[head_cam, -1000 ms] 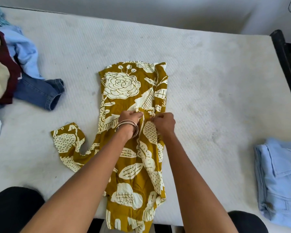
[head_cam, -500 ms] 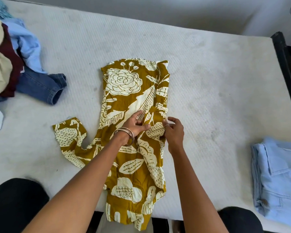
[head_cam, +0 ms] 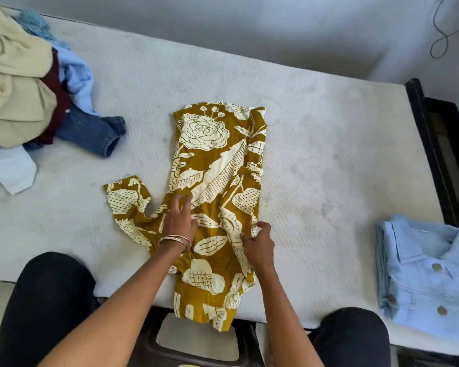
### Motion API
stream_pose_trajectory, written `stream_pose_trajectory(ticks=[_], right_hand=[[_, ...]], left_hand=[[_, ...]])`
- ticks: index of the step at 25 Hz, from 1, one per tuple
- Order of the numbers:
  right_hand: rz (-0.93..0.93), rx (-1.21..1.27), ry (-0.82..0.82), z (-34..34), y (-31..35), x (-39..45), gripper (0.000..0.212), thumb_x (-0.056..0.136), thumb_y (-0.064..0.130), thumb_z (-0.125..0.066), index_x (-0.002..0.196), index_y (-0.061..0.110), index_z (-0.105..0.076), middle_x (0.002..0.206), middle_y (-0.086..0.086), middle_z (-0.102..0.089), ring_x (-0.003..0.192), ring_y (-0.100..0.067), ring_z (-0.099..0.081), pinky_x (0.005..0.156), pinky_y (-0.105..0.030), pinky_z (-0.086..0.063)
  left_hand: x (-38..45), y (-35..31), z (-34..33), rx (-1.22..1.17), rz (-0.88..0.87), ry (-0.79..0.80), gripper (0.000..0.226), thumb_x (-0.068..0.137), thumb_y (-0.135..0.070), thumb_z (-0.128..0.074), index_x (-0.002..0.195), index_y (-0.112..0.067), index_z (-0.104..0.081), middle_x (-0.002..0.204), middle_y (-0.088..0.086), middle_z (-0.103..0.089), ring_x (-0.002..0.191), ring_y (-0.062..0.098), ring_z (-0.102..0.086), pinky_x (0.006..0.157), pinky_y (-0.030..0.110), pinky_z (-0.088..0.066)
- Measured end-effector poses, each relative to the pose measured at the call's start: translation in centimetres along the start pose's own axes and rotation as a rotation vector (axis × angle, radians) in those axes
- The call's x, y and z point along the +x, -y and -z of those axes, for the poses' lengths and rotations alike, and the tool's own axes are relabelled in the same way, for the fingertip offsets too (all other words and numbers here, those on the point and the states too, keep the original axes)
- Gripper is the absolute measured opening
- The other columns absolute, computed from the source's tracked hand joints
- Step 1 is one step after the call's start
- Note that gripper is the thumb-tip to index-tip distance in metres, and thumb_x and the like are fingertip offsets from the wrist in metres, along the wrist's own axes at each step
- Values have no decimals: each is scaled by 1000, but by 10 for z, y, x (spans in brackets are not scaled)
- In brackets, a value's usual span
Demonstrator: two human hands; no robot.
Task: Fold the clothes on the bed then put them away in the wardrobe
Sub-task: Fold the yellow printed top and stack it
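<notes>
Left hand (head_cam: 179, 221): I see fingers flat, pressing the printed garment (head_cam: 217, 186) to anchor it.
Right hand (head_cam: 257, 243): fingers pinch the garment's right edge, mid-bed (head_cam: 329, 144), squaring the fold.

The printed garment (head_cam: 217, 197) lies mid-bed (head_cam: 329, 144) before me; left of it my unfolded pile (head_cam: 32, 96), right of it my folded shirt (head_cam: 421, 274).

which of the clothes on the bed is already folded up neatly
The light blue button shirt at the bed's right edge. The mustard floral garment is still spread under both hands, and the pile at left is heaped loosely.
</notes>
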State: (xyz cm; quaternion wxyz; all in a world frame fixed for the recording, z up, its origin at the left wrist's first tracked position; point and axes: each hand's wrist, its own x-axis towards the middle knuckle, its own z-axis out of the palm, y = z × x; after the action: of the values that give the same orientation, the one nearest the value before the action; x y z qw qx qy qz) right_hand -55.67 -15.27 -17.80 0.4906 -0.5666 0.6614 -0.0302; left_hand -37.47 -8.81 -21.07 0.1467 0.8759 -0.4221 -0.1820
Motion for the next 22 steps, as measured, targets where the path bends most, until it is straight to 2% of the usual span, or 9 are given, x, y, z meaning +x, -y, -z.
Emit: stream_pose_trajectory(ticks=[2,4,8,10,12,14,16,19,22], right_hand=[[49,-354,-146,-7,16,-6,58,97,34,-55,143,20,-23,143,-14,-43,129,-36,-44,102,-53,-39],[163,-540,-190,-19,49,-6,60,97,38,-52,146,21,-22,147,-14,-34,134,-37,-33,105,-58,-31],[519,-610,-57,-59,118,31,51,96,34,-54,142,18,-37,143,-15,-40,132,-38,-35,107,-53,-31],[677,-619,21,-86,153,61,48,96,28,-57,139,13,-43,137,-18,-47,126,-38,-42,102,-46,-35],[770,-615,78,-112,183,92,48,96,22,-58,140,9,-44,131,-23,-52,122,-41,-46,99,-43,-36],[768,-653,127,-136,210,123,54,98,29,-55,147,16,-37,138,-27,-47,129,-42,-42,105,-46,-33],[684,-819,145,-156,225,142,63,98,44,-51,153,28,-25,155,-26,-22,142,-44,-22,112,-52,-23],[525,-924,135,-170,229,149,71,98,46,-49,155,21,-14,161,-24,5,146,-46,-3,115,-58,-15],[553,-825,33,-161,228,147,67,100,33,-51,153,7,-20,161,-17,-12,145,-38,-16,112,-57,-23]], left_hand=[[8,25,14,144,3,6,77,85,-32,-69,148,-12,-30,151,17,-29,135,35,-37,102,45,-42],[21,47,29,236,59,67,79,88,-44,-63,150,-16,-23,152,16,-27,135,34,-37,104,45,-39],[40,80,52,255,82,227,50,90,-54,-53,129,-24,-45,116,9,-64,104,30,-62,87,39,-49],[44,95,60,155,90,303,42,89,-49,-57,122,-23,-50,105,8,-68,97,30,-64,80,35,-49],[45,110,63,-1,146,282,36,89,-38,-60,119,-18,-57,106,11,-68,99,31,-63,80,35,-50],[47,122,65,-259,226,288,31,86,-28,-65,115,-16,-62,108,10,-68,101,30,-63,84,34,-50],[48,128,68,-399,217,390,30,84,-25,-68,113,-22,-61,107,4,-67,100,25,-63,84,28,-48],[54,125,76,-549,230,465,43,84,-23,-71,125,-28,-58,101,-2,-65,92,21,-65,76,25,-50],[56,110,86,-622,250,482,44,85,-24,-72,128,-25,-60,102,-1,-66,89,19,-65,63,12,-49]])
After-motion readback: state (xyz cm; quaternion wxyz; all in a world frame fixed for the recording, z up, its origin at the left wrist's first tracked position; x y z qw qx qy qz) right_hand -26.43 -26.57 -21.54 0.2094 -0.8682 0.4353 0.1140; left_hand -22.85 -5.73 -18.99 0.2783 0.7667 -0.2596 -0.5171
